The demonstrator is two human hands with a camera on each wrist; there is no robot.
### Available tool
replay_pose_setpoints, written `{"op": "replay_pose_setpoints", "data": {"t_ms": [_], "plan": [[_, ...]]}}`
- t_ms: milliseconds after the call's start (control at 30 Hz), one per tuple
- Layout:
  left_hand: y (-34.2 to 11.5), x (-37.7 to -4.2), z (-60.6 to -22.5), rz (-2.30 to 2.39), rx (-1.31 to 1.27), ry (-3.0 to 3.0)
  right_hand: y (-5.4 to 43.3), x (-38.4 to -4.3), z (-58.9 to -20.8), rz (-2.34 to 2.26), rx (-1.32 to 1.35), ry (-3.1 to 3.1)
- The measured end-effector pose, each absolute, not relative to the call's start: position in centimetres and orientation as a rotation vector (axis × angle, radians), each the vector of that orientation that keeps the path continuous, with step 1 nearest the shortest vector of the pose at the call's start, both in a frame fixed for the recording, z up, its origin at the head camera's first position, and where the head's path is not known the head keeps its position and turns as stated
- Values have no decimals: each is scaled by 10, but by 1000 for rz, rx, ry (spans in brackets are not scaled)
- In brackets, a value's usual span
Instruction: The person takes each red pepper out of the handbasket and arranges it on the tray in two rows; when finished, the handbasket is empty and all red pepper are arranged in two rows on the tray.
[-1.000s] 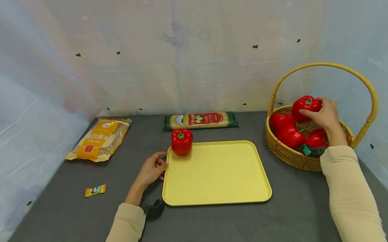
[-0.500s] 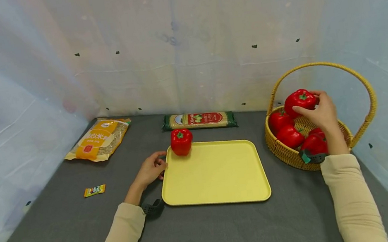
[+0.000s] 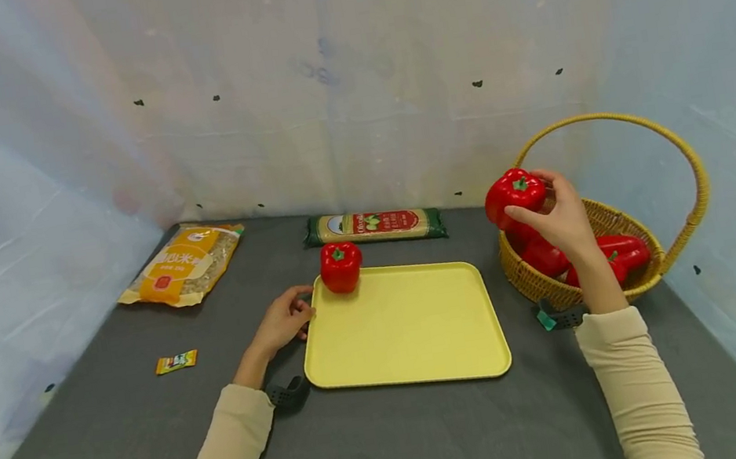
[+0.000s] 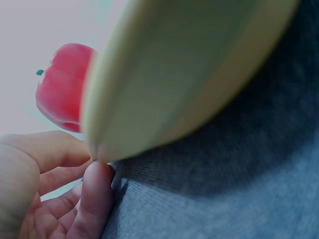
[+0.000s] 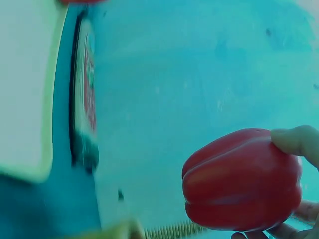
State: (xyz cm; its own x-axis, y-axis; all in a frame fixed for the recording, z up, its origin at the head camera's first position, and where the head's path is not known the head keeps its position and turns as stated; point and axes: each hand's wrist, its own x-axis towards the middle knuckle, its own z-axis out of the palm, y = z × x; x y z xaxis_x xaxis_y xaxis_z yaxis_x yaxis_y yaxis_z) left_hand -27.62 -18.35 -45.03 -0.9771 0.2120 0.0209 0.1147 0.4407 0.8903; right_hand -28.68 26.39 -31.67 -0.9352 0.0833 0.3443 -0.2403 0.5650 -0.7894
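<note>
My right hand (image 3: 565, 220) grips a red bell pepper (image 3: 513, 196), held up over the left rim of the wicker basket (image 3: 653, 274). In the right wrist view the thumb lies on top of that pepper (image 5: 244, 181), with fingers beneath it. Several more red peppers (image 3: 624, 251) lie in the basket, partly hidden by my arm. At the left edge of the yellow tray (image 3: 411, 326), my left hand (image 3: 279, 322) pinches the rim between thumb and finger, seen closely in the left wrist view. Another red bell pepper (image 3: 341, 267) stands in the tray's far left corner.
Behind the tray lies a green and gold pasta packet (image 3: 375, 227). A grain bag (image 3: 186, 264) lies at the back left, with a small snack packet (image 3: 177, 362) nearer. The basket's tall handle (image 3: 695, 173) arches at the right. Pale sheeting (image 3: 349, 105) surrounds the grey table.
My right hand has carried the bell pepper up and left, from over the basket's middle to its left rim. My left hand has stayed at the tray edge.
</note>
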Motion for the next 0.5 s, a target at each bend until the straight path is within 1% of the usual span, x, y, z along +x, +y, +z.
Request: {"op": "replay_pose_setpoints", "data": {"t_ms": [233,500], "plan": [[-186,-277,-451,1587,291,2596,225,-287,-325,1377,324,-2435],[-185,-278,-451,1587,281,2598,195,-285,-330,1496,454,-2401]]}}
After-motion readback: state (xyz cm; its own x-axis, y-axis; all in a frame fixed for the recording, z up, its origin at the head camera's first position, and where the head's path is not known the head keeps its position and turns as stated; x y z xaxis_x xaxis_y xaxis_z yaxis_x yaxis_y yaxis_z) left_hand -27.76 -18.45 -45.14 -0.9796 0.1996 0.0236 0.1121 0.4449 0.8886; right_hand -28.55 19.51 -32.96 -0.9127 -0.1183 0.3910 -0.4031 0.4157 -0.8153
